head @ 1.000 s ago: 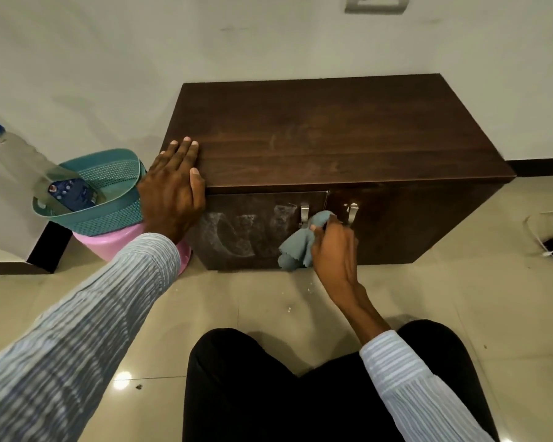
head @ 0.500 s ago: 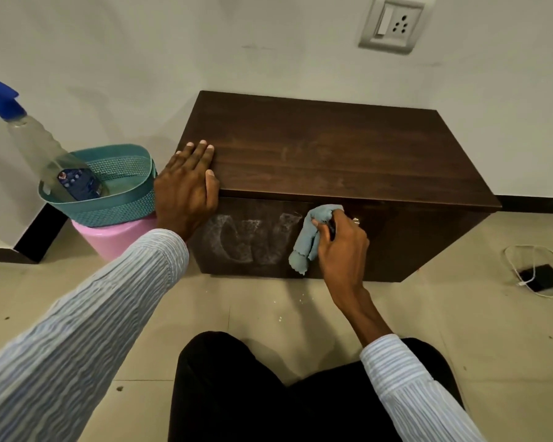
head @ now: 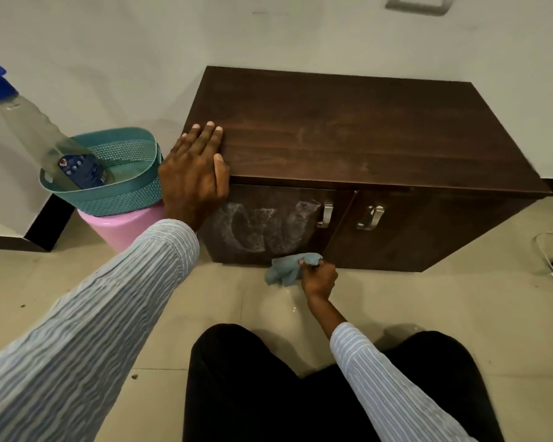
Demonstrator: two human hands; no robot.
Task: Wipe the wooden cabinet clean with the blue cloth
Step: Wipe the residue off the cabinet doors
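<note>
Left hand (head: 193, 173) flat, fingers spread, palm on the cabinet (head: 348, 135) top's near-left corner. Right hand (head: 319, 277) fisted around the cloth (head: 286, 267), low at the left door's bottom edge; cloth trails left of the fist. White smears between the hands. Two handles (head: 326, 213) above the right hand. Bottle (head: 35, 132) top cut off; one basket (head: 115, 173) left of the left hand.

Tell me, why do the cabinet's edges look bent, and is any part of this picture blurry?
Head view: the wide-angle lens bows the wooden cabinet, its right end smeared by motion blur; the wall socket at the top edge is blurred too. The right hand gripping the blue cloth stays fairly sharp. Soft light, faint shadows.
</note>
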